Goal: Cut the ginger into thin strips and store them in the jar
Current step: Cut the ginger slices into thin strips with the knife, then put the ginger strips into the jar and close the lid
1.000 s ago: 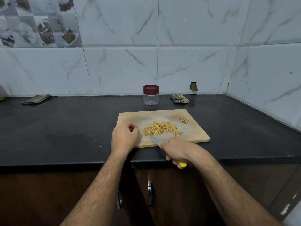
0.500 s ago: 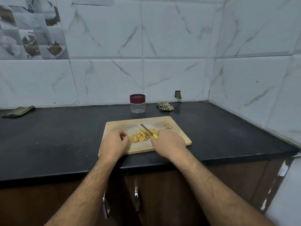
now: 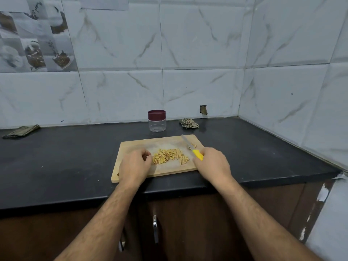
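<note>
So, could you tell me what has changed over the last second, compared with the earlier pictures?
The right hand, gripping the knife throughout, swung it from the near edge of the ginger strips to the right side of the cutting board, blade pointing away. The left hand stayed curled on the board beside the pile. The jar, lid on, did not move.

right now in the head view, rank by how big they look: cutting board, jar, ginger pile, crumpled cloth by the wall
1. cutting board
2. ginger pile
3. jar
4. crumpled cloth

The jar and cloth stand farther from the camera, and the jar and pile look close, so that order is unsure.
</note>
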Available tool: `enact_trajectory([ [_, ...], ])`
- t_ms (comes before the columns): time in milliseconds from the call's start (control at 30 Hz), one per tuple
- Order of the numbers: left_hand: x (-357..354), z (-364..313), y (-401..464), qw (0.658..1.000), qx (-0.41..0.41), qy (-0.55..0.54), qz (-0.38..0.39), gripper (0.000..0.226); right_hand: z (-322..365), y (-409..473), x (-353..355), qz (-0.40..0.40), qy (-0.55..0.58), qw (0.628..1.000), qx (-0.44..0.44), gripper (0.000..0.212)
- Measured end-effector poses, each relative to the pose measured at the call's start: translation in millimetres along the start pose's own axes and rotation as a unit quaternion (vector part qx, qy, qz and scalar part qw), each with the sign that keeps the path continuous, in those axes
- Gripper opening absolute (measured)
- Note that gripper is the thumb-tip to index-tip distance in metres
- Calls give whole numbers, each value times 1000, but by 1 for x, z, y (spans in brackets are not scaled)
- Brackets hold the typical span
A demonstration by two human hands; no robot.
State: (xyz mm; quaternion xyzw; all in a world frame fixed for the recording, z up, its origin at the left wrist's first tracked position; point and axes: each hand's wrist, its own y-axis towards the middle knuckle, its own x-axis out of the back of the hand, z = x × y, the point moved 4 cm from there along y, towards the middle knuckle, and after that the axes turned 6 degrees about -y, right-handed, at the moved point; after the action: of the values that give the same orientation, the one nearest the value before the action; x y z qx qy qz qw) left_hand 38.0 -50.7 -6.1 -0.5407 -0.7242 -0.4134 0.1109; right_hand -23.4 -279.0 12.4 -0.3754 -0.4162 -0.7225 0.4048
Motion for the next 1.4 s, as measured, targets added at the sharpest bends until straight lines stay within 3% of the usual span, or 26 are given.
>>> enact_trajectory([
  [167,-4,6,3,1000,3,-9,1,12,-24,23,5,1,41,997,-61,11],
  [367,-8,17,8,999,28,-21,21,9,-23,43,2,9,-34,995,-89,16],
  [533,-9,19,9,999,28,-24,23,5,-16,51,-8,18,-81,993,-82,5],
  [1000,-9,18,8,999,34,-17,26,8,-19,57,-17,19,-92,992,-79,1],
  [1100,-8,18,9,999,41,-21,29,10,-19,58,-16,10,-101,992,-75,9],
  [1200,-8,17,14,997,51,-44,29,11,-11,64,-11,-34,-85,995,-43,31],
  [1300,-4,11,25,996,56,-65,11,13,11,73,-7,-62,-29,998,11,37],
  [1400,1,4,43,990,61,-123,-9,20,36,86,-12,-36,59,996,55,43],
])
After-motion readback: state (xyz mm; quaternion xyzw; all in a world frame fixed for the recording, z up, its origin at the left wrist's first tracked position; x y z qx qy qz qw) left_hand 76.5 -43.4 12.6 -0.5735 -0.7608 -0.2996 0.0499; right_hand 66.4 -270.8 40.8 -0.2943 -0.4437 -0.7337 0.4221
